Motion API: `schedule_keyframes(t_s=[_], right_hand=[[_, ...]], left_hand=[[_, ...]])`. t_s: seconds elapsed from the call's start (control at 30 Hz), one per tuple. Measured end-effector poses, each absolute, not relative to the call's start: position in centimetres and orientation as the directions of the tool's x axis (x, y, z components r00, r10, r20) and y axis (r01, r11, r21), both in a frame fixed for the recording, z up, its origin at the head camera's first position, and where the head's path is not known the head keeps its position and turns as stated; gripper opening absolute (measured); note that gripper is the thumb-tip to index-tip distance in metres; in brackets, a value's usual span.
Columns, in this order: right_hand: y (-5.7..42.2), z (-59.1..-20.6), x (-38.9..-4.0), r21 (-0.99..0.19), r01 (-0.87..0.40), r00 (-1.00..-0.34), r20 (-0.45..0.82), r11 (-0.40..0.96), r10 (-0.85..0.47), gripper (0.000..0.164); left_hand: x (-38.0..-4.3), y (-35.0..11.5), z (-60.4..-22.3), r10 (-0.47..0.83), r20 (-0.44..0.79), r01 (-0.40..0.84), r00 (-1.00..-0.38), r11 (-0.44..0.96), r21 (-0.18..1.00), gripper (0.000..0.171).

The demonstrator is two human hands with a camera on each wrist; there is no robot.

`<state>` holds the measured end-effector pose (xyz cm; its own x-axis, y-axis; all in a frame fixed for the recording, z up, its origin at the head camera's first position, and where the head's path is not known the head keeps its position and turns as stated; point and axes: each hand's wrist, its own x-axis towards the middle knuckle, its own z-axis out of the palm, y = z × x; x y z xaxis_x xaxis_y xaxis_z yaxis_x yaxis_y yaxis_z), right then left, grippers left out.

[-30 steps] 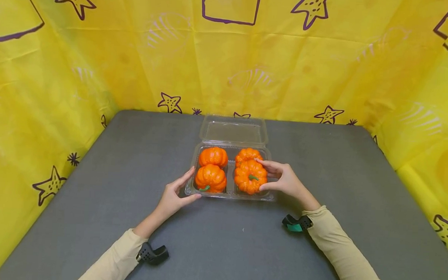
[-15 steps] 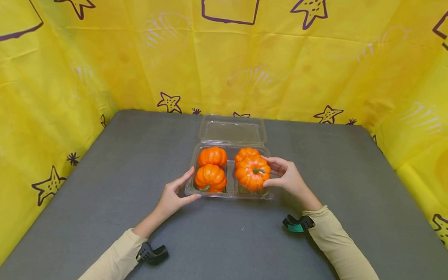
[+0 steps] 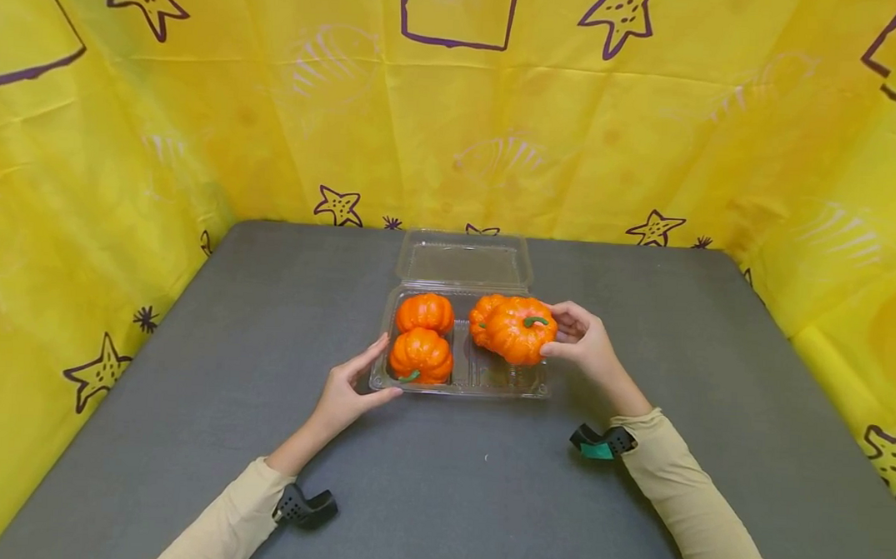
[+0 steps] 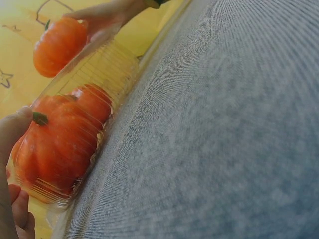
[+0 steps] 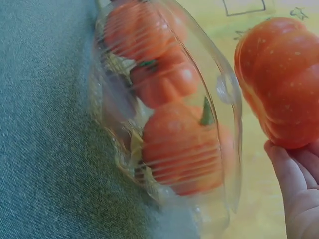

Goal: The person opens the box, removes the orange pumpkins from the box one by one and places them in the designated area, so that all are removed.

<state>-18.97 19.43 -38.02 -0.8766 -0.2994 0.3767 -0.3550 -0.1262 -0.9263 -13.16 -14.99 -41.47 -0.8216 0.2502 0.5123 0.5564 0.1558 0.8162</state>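
Tabletop (image 3: 446, 488), perhaps cloth-covered, sits within yellow hangings (image 3: 441, 104).

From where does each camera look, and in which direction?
Head: on the head, facing forward and down at the container; left hand, right hand and sleeves show.
Left wrist: worn there, facing the container's side; both hands show.
Right wrist: worn there, facing container and held pumpkin; right hand shows.
Both wrist views share the held pumpkin.
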Motion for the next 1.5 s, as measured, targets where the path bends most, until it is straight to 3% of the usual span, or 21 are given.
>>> schedule_keyframes(t_s=[0.23, 0.47, 0.67, 0.87, 1.2, 1.5], right_hand=[[20.1, -37.8, -19.3, -0.931, -0.347, -0.89, 0.366, -0.115, -0.272, 0.039], [20.7, -37.7, -19.7, -0.934, -0.345, -0.894, 0.357, -0.095, -0.27, 0.061], [21.8, -37.9, -20.2, -0.948, -0.317, -0.92, 0.318, -0.04, -0.229, 0.054], [22.3, -38.1, -20.5, -0.921, -0.384, -0.921, 0.376, 0.069, -0.103, 0.048], [24.0, -39.1, -21.3, -0.9, -0.375, -0.924, 0.382, 0.221, -0.01, 0.041], [25.3, -39.8, -21.7, -0.907, -0.337, -0.936, 0.352, 0.253, 0.017, 0.04]], left_hand=[[-13.2, -15.0, -41.5, 0.252, 0.511, 0.556, -0.822, 0.161, 0.815, 0.068], [-13.2, -14.9, -41.5, 0.256, 0.524, 0.569, -0.813, 0.152, 0.808, 0.068], [-13.0, -14.9, -41.4, 0.253, 0.514, 0.564, -0.82, 0.199, 0.802, 0.067], [-12.8, -14.9, -41.0, 0.252, 0.557, 0.611, -0.791, 0.323, 0.723, 0.066], [-12.7, -14.9, -41.0, 0.246, 0.543, 0.595, -0.803, 0.31, 0.741, 0.068], [-12.9, -14.9, -41.0, 0.247, 0.548, 0.6, -0.799, 0.271, 0.753, 0.071]])
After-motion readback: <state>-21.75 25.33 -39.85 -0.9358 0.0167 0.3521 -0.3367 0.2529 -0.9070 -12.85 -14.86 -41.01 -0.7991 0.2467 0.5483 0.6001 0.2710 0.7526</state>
